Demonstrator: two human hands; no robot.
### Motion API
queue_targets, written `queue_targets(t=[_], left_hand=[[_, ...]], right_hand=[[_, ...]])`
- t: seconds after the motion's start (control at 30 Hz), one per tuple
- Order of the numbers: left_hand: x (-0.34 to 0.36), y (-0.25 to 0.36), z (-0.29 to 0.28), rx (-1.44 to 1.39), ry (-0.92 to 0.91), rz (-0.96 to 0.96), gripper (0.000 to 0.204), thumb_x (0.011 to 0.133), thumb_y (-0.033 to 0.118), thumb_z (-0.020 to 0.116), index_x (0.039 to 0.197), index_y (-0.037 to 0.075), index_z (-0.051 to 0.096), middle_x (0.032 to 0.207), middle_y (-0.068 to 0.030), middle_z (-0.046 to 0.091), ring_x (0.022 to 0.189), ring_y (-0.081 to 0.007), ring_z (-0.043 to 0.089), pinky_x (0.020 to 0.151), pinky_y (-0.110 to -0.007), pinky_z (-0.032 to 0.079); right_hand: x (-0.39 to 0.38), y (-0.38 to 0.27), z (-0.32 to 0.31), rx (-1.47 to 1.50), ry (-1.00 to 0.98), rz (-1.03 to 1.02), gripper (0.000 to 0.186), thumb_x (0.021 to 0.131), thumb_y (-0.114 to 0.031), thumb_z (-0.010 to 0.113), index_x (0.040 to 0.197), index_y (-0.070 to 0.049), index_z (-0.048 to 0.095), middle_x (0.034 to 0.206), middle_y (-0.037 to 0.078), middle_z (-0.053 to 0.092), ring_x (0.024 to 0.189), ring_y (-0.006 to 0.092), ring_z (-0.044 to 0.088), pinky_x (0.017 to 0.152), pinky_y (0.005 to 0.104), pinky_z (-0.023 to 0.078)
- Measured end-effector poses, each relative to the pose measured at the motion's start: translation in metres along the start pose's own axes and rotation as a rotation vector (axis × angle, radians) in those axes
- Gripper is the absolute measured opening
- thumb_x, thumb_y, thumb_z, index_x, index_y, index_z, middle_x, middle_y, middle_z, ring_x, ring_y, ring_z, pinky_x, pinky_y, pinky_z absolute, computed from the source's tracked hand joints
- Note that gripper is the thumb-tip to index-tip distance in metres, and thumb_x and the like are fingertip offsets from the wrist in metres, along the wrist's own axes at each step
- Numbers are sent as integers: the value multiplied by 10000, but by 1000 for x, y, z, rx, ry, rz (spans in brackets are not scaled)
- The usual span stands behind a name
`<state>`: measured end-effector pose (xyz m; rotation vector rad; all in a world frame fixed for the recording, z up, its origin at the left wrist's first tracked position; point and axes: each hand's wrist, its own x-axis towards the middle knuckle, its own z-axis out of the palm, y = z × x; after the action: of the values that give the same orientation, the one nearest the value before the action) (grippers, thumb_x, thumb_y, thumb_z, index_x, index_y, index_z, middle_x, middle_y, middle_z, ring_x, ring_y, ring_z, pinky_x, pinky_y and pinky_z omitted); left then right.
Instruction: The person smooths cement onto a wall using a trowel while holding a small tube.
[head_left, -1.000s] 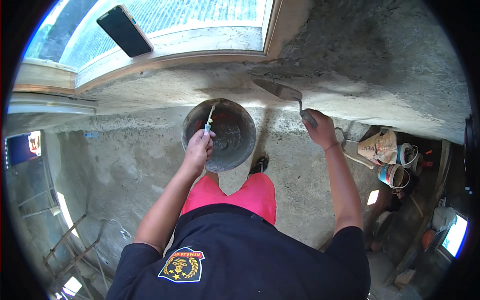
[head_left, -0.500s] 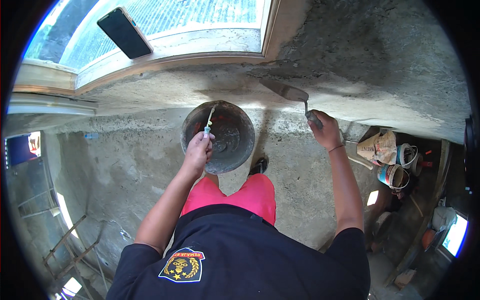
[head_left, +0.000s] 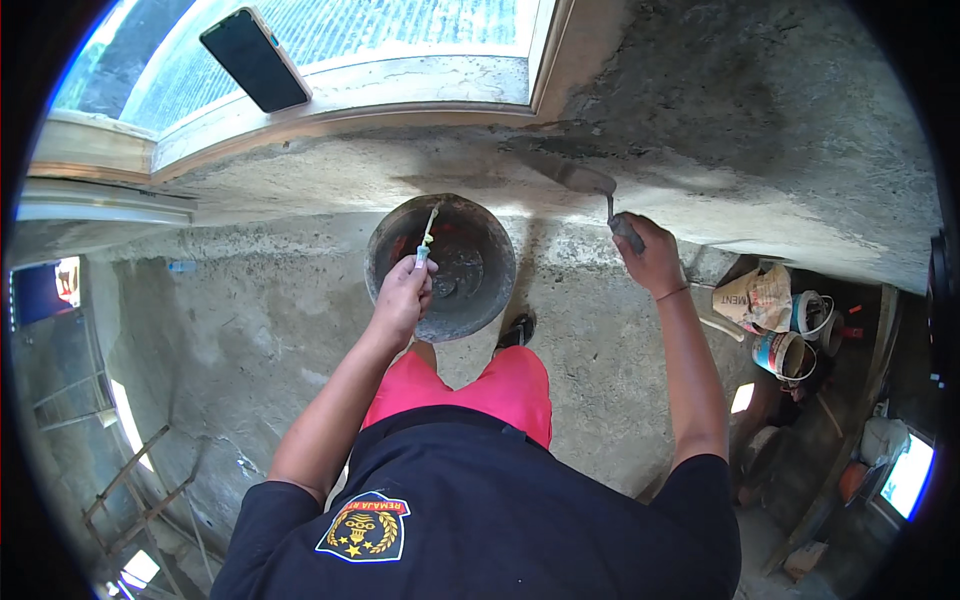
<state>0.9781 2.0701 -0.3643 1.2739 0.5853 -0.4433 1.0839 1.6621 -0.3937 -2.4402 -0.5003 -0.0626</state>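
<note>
In my left hand (head_left: 404, 297), closed fingers grip a pale, thin handle (head_left: 428, 238) that runs to the far rim of a dark, round bucket (head_left: 495, 300). The bucket hangs in front of my legs, close to the wall; its inside is grey and mostly bare, with reddish marks at the left. My right hand (head_left: 652, 257) is wrapped round the grip of a trowel (head_left: 590, 182). The trowel's blade lies at the grey plastered wall (head_left: 760, 200), just beside a dark, damp-looking patch. Whether the blade touches the wall is hard to tell.
A phone (head_left: 255, 60) leans on the wooden window frame (head_left: 440, 85) at the upper left. To the right stand paint pails (head_left: 783, 355) and a torn paper sack (head_left: 755, 298). Wooden poles (head_left: 150, 520) stand at the lower left, over a rough concrete floor (head_left: 250, 350).
The trowel's blade has turned, so less of its face shows. The bucket and my left hand have shifted slightly right and away from me. My right hand has barely moved.
</note>
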Motion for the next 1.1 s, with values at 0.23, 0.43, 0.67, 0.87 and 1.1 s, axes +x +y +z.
queue_targets(t=[0.23, 0.43, 0.67, 0.87, 1.1], left_hand=[[3, 0, 4, 7, -5, -16, 202, 1087, 271, 455, 1090, 93, 551, 701, 61, 371, 511, -48, 270, 459, -249, 189], [3, 2, 0, 9, -14, -15, 201, 1081, 271, 461, 1088, 93, 552, 713, 55, 391, 510, -56, 283, 464, -250, 203], [7, -1, 3, -6, 4, -57, 191, 1079, 253, 462, 1081, 89, 561, 720, 48, 423, 508, -50, 308, 444, -251, 217], [6, 0, 1, 6, -5, -39, 196, 1081, 274, 460, 1079, 96, 543, 724, 52, 397, 512, -56, 280, 463, -256, 199], [7, 1, -2, -18, -9, -47, 206, 1084, 280, 457, 1083, 92, 540, 722, 52, 394, 513, -56, 284, 461, -253, 200]], right_hand=[[45, -19, 24, -163, -194, 26, 355, 899, -289, 716, 1193, -92, 679, 1094, 143, 737, 952, 354, 717, 833, 423, 584], [26, -14, 0, -81, -77, -95, 360, 888, -265, 739, 1192, -79, 690, 1108, 152, 737, 944, 351, 724, 827, 410, 594], [43, -5, -11, -148, -82, -34, 343, 894, -275, 733, 1184, -97, 683, 1082, 139, 735, 932, 350, 718, 808, 417, 589], [56, -18, 14, -201, -228, -7, 333, 888, -296, 720, 1170, -122, 683, 1045, 117, 730, 912, 348, 710, 790, 423, 578], [18, -11, -13, -65, -2, -16, 337, 870, -232, 755, 1165, -83, 688, 1059, 140, 738, 893, 343, 726, 791, 408, 595]])
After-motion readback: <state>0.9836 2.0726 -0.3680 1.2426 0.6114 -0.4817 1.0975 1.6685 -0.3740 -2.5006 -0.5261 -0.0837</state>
